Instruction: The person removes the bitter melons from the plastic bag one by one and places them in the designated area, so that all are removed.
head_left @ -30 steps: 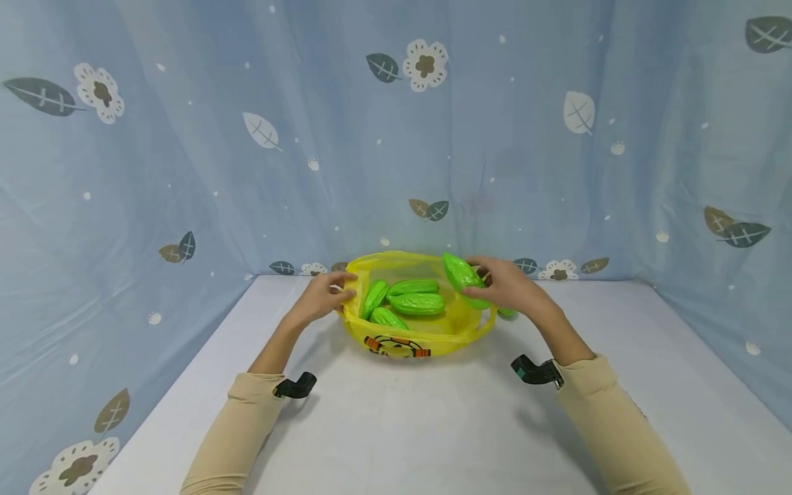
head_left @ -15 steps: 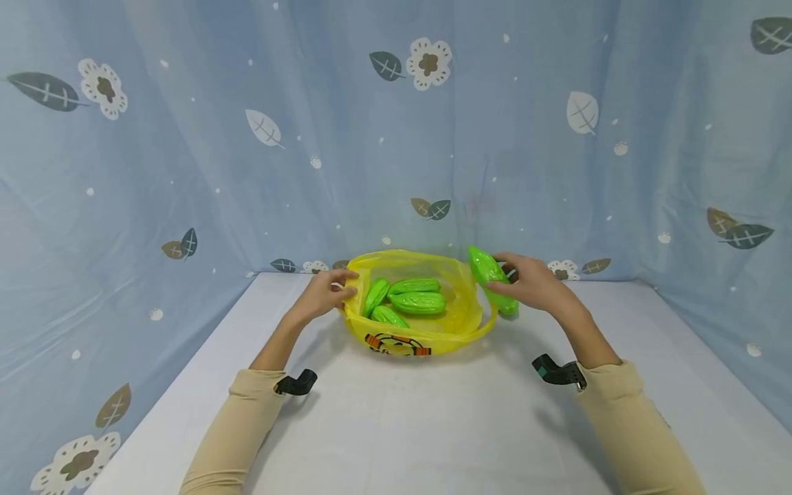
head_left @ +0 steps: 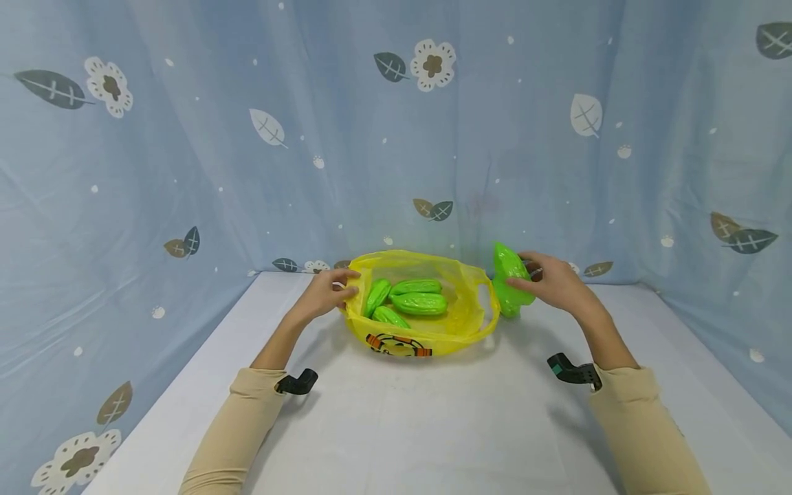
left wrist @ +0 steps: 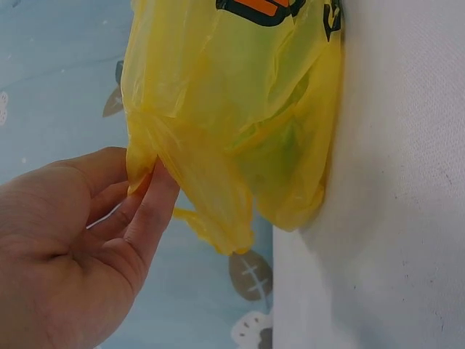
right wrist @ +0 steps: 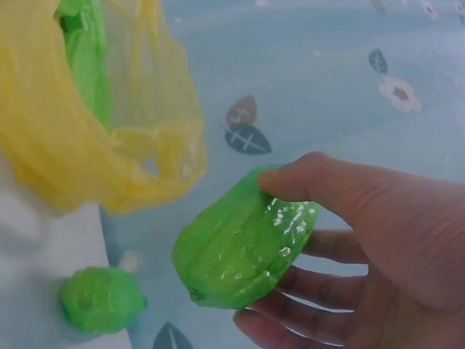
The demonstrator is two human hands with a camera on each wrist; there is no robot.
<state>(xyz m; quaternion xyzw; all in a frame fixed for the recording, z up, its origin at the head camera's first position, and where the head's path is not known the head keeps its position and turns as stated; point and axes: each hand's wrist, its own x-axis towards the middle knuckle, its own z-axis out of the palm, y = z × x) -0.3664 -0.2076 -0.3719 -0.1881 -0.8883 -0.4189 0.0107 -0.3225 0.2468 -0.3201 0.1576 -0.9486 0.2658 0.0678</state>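
My left hand (head_left: 324, 295) pinches the left rim of a yellow plastic bag (head_left: 454, 344), which stands with its mouth spread. Several shiny green bitter melons (head_left: 419, 303) lie inside. Right of the bag, my right hand (head_left: 553, 282) grips another bitter melon (right wrist: 243, 251), thumb on one side and fingers on the other. It is tilted, tip up, above the table. Below it a further bitter melon (right wrist: 102, 299) rests on the table beside the bag, partly covered by the held one in the head view.
A white table (head_left: 445, 426) lies under everything. Blue cloth (head_left: 346, 137) with leaves and flowers hangs behind and at both sides. The bag's right handle loop (head_left: 489, 306) stands close to the melon on the table. Black wrist cameras (head_left: 297, 382) sit on both forearms.
My right hand has carried its bitter melon rightward, from over the bag's mouth to beyond its right rim, above the melon on the table. My left hand has stayed at the left rim.
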